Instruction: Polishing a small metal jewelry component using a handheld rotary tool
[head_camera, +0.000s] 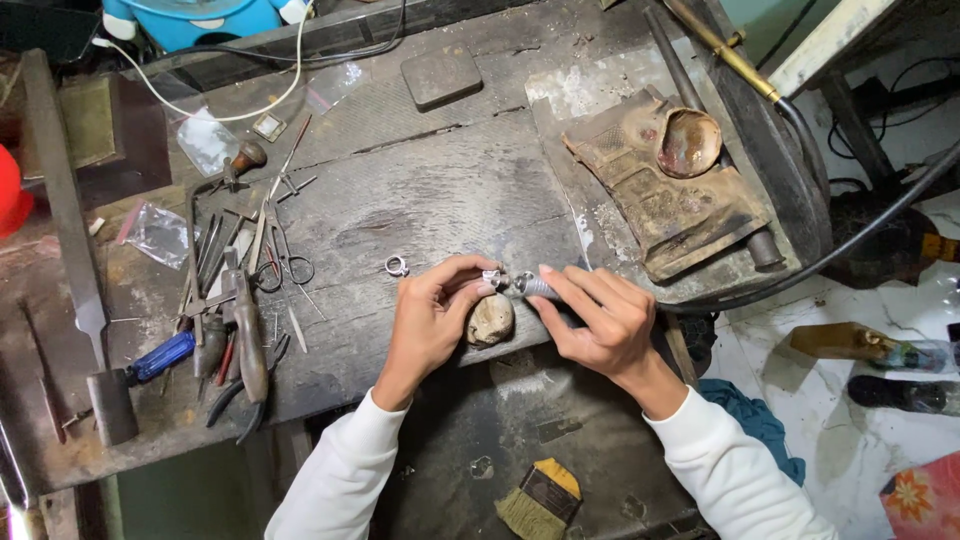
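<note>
Left hand (432, 318) pinches a small silver ring (492, 278) between thumb and fingertips, fingers curled tight around it. Right hand (598, 318) grips a metal rotary handpiece (538, 288) like a pen, its ribbed silvery barrel lying across the fingers, its tip meeting the ring. The ring sits right at the point where the two grips come together, above the front edge of the bench. It is small and pale with a bright metallic sheen; finer detail is too small to tell.

Just under the grip, touching the left palm, a rounded wooden peg (490, 320), worn smooth and tan, juts from the workbench (430, 190). The bench top is grey, scarred, weathered wood.

A little to the left of the grip, a second ring (397, 265) lies loose on the wood, apart from the hands.

Further left, a scatter of hand tools: pliers (247, 335) with dark handles, a blue-handled screwdriver (160, 357), thin picks and scissors, and a long flat file (62, 200).

Up and to the right of the grip, a scorched, crumbling brown block (650, 190) carries a shallow rust-coloured dish (688, 142).

Below the grip, near the floor, a brush (538, 497) with yellowish bristles. Both sleeves are white.
</note>
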